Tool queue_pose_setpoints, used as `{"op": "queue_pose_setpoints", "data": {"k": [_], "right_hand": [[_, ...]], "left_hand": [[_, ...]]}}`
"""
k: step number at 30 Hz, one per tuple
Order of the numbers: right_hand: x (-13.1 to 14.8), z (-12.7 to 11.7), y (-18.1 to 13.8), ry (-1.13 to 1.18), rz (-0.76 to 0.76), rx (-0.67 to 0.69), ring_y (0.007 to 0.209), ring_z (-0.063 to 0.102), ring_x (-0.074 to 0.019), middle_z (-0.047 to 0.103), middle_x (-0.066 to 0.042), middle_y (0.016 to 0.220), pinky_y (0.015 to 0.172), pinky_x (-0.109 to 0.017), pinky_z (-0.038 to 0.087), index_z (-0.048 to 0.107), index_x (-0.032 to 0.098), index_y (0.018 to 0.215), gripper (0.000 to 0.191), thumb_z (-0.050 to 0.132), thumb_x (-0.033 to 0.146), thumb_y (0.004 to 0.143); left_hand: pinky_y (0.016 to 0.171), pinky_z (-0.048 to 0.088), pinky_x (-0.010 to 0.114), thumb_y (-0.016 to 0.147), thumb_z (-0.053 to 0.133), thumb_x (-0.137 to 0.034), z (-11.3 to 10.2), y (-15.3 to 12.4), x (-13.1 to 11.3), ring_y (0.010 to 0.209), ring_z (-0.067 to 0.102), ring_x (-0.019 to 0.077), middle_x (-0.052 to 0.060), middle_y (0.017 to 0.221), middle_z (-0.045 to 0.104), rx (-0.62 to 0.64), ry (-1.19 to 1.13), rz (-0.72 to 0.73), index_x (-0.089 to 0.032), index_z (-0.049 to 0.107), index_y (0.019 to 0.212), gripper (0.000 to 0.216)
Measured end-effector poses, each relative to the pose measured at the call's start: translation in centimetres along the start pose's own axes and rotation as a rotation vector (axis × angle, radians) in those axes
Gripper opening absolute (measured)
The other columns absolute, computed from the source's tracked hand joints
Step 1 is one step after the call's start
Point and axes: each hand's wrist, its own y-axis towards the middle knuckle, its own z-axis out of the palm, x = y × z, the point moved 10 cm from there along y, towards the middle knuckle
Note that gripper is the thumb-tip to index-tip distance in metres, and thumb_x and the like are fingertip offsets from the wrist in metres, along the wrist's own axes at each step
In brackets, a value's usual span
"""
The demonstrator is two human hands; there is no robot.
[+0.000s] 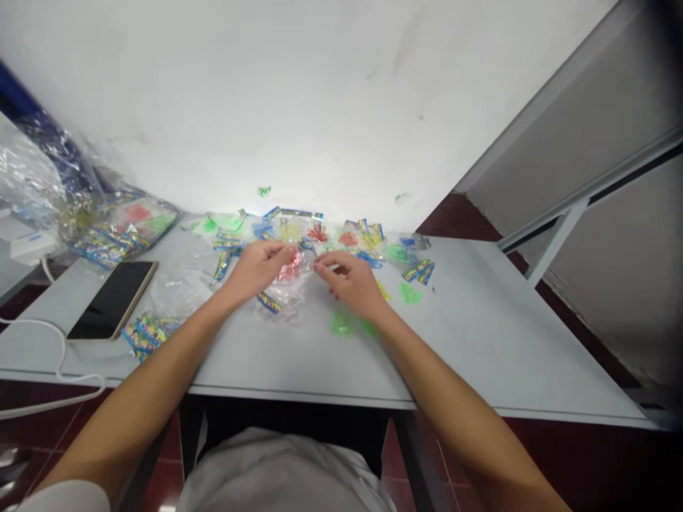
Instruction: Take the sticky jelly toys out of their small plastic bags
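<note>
My left hand (260,266) is closed at the edge of a small clear plastic bag (291,302). A red piece (291,264) shows through the bag by my fingertips. Just to the right, my right hand (352,281) is closed in a pinch near the bag; what lies between its fingertips is too small to make out. Beneath the bag is a blue-and-yellow printed label strip (269,304). Close to my right wrist lie loose green pieces (342,324) and a yellow piece (383,289), partly covered by the hand.
Along the wall, several clear bags with coloured pieces (348,238) and printed labels lie in a row. To the left are a phone (113,301), a white cable (62,341), a stack of labels (145,337) and a larger filled bag (133,217). A metal frame (560,235) stands at right.
</note>
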Motion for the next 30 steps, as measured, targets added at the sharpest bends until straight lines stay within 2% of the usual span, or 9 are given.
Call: {"op": "queue_pose_setpoints", "data": {"k": [3, 7, 9, 13, 16, 18, 21, 30], "right_hand": [[-0.2, -1.6, 0.5, -0.010, -0.005, -0.056, 0.091, 0.067, -0.0210, 0.074, -0.007, 0.102, 0.071, -0.033, 0.054, 0.066, 0.021, 0.070, 0.017, 0.064, 0.033, 0.083], [-0.6, -3.3, 0.7, 0.062, 0.036, -0.148, 0.095, 0.066, -0.0224, 0.074, -0.007, 0.096, 0.073, -0.034, 0.053, 0.064, 0.020, 0.068, 0.017, 0.066, 0.031, 0.081], [-0.1, -2.9, 0.5, 0.075, 0.031, -0.138, 0.093, 0.065, -0.0218, 0.072, -0.007, 0.093, 0.071, -0.033, 0.053, 0.064, 0.021, 0.070, 0.020, 0.066, 0.036, 0.083], [0.9, -0.3, 0.0, -0.048, -0.005, -0.042, 0.088, 0.064, -0.0197, 0.070, -0.006, 0.098, 0.065, -0.031, 0.053, 0.062, 0.022, 0.076, 0.026, 0.070, 0.046, 0.081], [1.4, 1.1, -0.3, -0.179, -0.086, -0.003, 0.088, 0.062, -0.0193, 0.069, -0.006, 0.098, 0.065, -0.030, 0.052, 0.062, 0.022, 0.081, 0.016, 0.067, 0.037, 0.083], [1.1, 1.0, -0.2, -0.229, -0.101, -0.019, 0.085, 0.062, -0.0186, 0.068, -0.005, 0.091, 0.066, -0.030, 0.052, 0.062, 0.022, 0.080, 0.008, 0.060, 0.028, 0.086], [0.4, 0.6, 0.0, -0.225, -0.087, -0.022, 0.079, 0.062, -0.0177, 0.068, -0.004, 0.085, 0.067, -0.030, 0.052, 0.062, 0.022, 0.078, 0.010, 0.057, 0.023, 0.087], [0.8, 0.4, 0.2, -0.223, -0.149, 0.060, 0.090, 0.064, -0.0196, 0.066, -0.009, 0.109, 0.074, -0.034, 0.055, 0.061, 0.021, 0.082, 0.016, 0.052, 0.028, 0.094]], "left_hand": [[0.051, 0.022, 0.026, 0.088, 0.054, -0.050, -0.4, 0.0, 0.3, 0.053, 0.030, 0.0099, -0.004, 0.055, 0.034, -0.013, -0.011, -0.018, -0.017, 0.051, 0.060, 0.043], [0.051, 0.023, 0.027, 0.088, 0.054, -0.052, -0.7, 0.0, 0.4, 0.053, 0.031, 0.0100, -0.003, 0.055, 0.038, -0.023, -0.009, -0.011, -0.017, 0.056, 0.061, 0.044], [0.051, 0.023, 0.027, 0.088, 0.054, -0.052, -0.6, 0.1, 0.4, 0.053, 0.031, 0.0102, -0.003, 0.055, 0.036, -0.034, 0.001, -0.001, -0.017, 0.056, 0.061, 0.044], [0.052, 0.023, 0.027, 0.088, 0.053, -0.049, 0.0, 0.0, 0.4, 0.055, 0.032, 0.0107, -0.003, 0.055, 0.034, -0.051, 0.008, 0.019, -0.017, 0.052, 0.061, 0.042], [0.052, 0.021, 0.027, 0.089, 0.051, -0.047, 0.4, -0.2, 0.1, 0.055, 0.028, 0.0102, -0.004, 0.056, 0.030, -0.059, 0.029, 0.024, -0.018, 0.043, 0.058, 0.043], [0.052, 0.019, 0.027, 0.089, 0.050, -0.046, 0.6, -0.3, 0.0, 0.054, 0.024, 0.0100, -0.004, 0.056, 0.026, -0.054, 0.034, 0.017, -0.019, 0.037, 0.057, 0.044], [0.052, 0.017, 0.028, 0.090, 0.049, -0.046, 0.9, -0.3, 0.2, 0.055, 0.022, 0.0099, -0.004, 0.058, 0.023, -0.034, 0.018, 0.012, -0.020, 0.031, 0.058, 0.044], [0.054, 0.020, 0.027, 0.091, 0.048, -0.047, 0.8, -0.2, 0.4, 0.056, 0.026, 0.0103, -0.004, 0.059, 0.025, -0.030, 0.039, 0.012, -0.019, 0.036, 0.060, 0.043]]}}
